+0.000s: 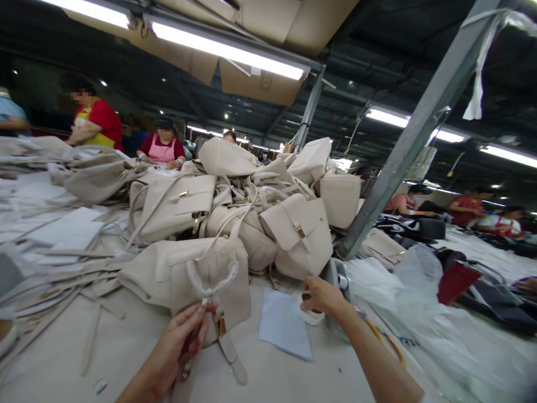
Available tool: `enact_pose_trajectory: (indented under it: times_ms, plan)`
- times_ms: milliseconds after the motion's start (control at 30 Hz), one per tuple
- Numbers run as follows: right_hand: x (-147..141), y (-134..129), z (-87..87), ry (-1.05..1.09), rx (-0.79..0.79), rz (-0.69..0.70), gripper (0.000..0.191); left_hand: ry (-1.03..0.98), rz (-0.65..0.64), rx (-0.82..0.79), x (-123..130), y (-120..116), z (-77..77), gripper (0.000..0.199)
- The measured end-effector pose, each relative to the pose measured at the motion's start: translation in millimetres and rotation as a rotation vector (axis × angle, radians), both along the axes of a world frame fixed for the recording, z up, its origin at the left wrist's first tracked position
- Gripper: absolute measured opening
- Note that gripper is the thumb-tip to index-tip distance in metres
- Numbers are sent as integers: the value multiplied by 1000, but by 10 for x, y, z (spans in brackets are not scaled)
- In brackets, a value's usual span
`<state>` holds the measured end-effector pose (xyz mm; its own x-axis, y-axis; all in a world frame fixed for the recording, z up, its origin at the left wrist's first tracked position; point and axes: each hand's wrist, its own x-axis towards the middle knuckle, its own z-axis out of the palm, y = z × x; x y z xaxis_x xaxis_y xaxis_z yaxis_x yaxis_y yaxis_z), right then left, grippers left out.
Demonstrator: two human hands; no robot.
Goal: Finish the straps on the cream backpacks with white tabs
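Note:
A cream bag (210, 274) lies in front of me, its handle (212, 285) wrapped in white padding. My left hand (188, 333) is closed in a pinch at the wrapped handle's lower end, with a dark metal tool partly visible below the fingers. Beside it, a strap (232, 358) with a gold buckle (219, 323) hangs down the bag's front. My right hand (321, 296) curls over a white tape roll (312, 316), fingers bent at its rim. Left of that roll lies a stack of pale sheets (284, 324).
A heap of cream bags (300, 232) rises behind. Grey bin (335, 280) and clear plastic (436, 313) stand right, with yellow-handled scissors (384, 338) nearby. A metal post (403, 151) slants upward. Loose straps (46, 313) lie left. Several people sit or stand beyond.

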<state>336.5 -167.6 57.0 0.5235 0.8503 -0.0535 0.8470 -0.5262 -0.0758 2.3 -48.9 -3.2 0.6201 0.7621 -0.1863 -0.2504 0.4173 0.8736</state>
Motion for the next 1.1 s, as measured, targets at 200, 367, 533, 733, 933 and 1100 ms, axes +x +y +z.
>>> enact_pose_trajectory:
  times_ms: [200, 367, 533, 733, 933, 1100]
  plan:
    - [27, -106, -17, -14, 50, 73, 22, -7, -11, -16, 1, -8, 12, 57]
    - [108, -99, -158, -53, -2, -2, 27, -8, -24, -13, 15, 0, 32, 54]
    - [95, -12, -184, -106, -4, -15, 23, 0, -23, -19, 5, 6, 32, 53]
    - [-77, -286, -249, -228, 13, 109, 35, -19, -43, -7, -1, 22, 0, 52]
    - [-198, -422, -359, -377, 144, 135, 23, -20, -48, 3, -1, 20, -8, 51]
    - [-453, -373, -489, -227, 385, 337, 26, -25, -53, 9, -9, 17, -23, 52]
